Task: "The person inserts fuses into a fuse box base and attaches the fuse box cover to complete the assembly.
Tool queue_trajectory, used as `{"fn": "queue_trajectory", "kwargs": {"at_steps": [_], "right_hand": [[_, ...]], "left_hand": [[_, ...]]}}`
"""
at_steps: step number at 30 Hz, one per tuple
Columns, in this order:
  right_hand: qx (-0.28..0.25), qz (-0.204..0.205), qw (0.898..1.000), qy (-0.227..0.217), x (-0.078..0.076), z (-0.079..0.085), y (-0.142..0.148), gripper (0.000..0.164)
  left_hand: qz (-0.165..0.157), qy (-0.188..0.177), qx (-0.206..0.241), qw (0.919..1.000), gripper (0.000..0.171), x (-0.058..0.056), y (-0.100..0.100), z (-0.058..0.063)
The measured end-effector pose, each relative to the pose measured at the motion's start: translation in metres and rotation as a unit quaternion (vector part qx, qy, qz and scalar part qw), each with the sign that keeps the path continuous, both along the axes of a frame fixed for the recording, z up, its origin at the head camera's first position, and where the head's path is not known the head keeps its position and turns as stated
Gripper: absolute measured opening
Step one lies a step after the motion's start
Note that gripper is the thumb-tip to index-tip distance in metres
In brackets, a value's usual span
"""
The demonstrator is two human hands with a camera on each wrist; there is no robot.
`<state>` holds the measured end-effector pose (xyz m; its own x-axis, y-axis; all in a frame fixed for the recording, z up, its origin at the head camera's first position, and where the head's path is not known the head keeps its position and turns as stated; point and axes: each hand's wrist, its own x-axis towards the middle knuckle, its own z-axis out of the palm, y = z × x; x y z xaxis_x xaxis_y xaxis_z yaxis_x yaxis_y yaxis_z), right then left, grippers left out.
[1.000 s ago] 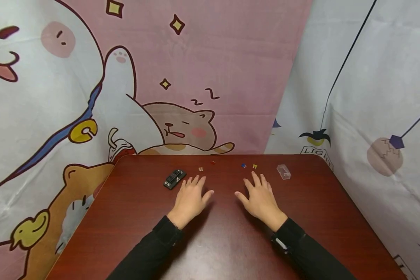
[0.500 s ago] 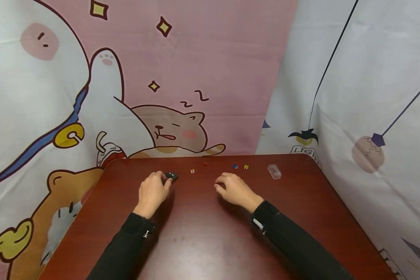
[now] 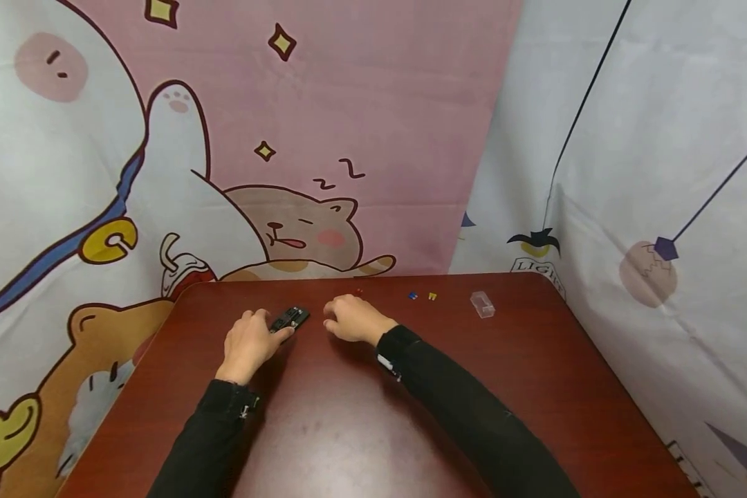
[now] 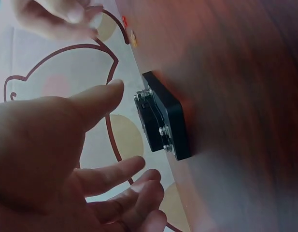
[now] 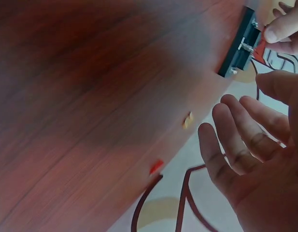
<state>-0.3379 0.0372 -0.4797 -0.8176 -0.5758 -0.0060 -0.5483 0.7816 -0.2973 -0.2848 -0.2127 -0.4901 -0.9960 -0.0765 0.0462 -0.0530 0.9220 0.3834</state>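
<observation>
A small black block with metal screws (image 3: 294, 317), like a fuse holder, lies on the table at the left. My left hand (image 3: 247, 344) is beside it, its thumb and fingers spread around the block; in the left wrist view they stand apart from the block's black base (image 4: 174, 113). My right hand (image 3: 357, 320) hovers right of the block with loosely bent fingers and nothing in them. Near those fingers, in the right wrist view, lie a tan fuse-like piece (image 5: 188, 120) and a red one (image 5: 156, 166). The right hand hides the tan piece in the head view.
Farther right on the table (image 3: 373, 429) lie a blue fuse-like piece (image 3: 413, 295), a yellow one (image 3: 432, 296) and a clear plastic box (image 3: 482, 304). A printed cloth (image 3: 411, 138) hangs behind the table's back edge.
From lying flat near the middle, my left hand has moved left to the block. My right hand has bent its fingers and moved left over the tan piece. The head view has shifted slightly.
</observation>
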Motion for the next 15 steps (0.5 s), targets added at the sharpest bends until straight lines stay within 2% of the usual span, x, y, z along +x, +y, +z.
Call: {"fn": "queue_trajectory", "kwargs": {"at_steps": [2, 7, 11, 15], "right_hand": [[0.013, 0.0, 1.0, 0.001, -0.006, 0.0, -0.014, 0.042], [0.05, -0.022, 0.998, 0.032, -0.017, 0.001, -0.044, 0.047], [0.085, -0.044, 0.994, 0.042, -0.018, -0.004, -0.062, 0.052], [0.098, -0.058, 0.993, 0.039, -0.019, -0.007, -0.074, 0.053]], "left_hand": [[0.0, -0.012, -0.004, 0.9999, 0.077, -0.001, -0.001, 0.002], [-0.015, -0.014, -0.016, 0.9996, 0.074, -0.005, -0.001, 0.005], [-0.022, -0.032, -0.035, 0.9986, 0.077, -0.002, -0.001, 0.0], [-0.022, -0.044, -0.045, 0.9978, 0.076, -0.001, -0.002, -0.004]]}}
